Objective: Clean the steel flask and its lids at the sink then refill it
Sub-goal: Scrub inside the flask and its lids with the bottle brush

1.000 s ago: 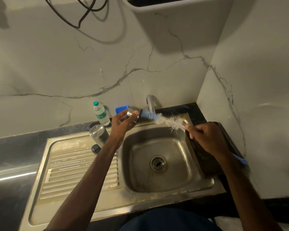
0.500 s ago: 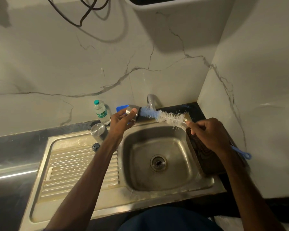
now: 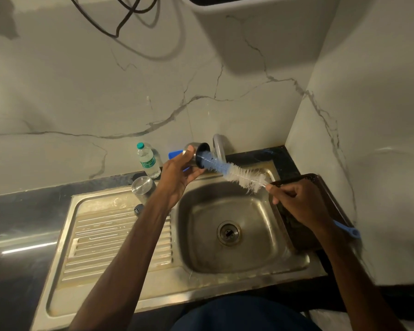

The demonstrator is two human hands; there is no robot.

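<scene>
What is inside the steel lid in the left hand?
The brush's blue end sits inside the lid. Its very tip and the lid's bottom are hidden in the dark interior.

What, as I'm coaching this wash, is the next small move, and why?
Probably push the bottle brush deeper and twist: only its blue tip is inside the steel lid the left hand holds; the white bristles are outside, with the right hand gripping the handle.
</scene>
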